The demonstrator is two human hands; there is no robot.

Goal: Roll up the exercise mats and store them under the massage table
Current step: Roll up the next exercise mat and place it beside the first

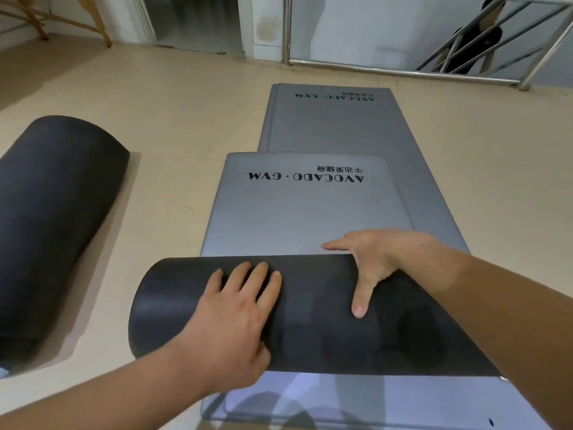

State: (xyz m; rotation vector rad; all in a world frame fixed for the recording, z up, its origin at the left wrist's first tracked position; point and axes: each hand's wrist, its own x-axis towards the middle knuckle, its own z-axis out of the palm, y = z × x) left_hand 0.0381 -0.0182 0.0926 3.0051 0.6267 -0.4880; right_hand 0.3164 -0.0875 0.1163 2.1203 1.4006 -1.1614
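Observation:
A grey exercise mat [297,209] printed "AVOCADO GYM" lies flat in front of me, partly wound into a thick dark roll [310,318] across the lower middle. My left hand [235,318] lies flat on top of the roll, fingers spread. My right hand [372,259] hooks over the roll's far edge, thumb pointing back toward me. Beneath it lies another flat grey mat [341,125] that reaches farther away. A fully rolled dark mat [55,218] rests on the floor at the left.
Beige floor [186,119] surrounds the mats. Wooden table legs [99,29] stand at the far left corner. A doorway [192,23] opens at the back, and a steel railing [403,69] runs along the back right with a person behind it.

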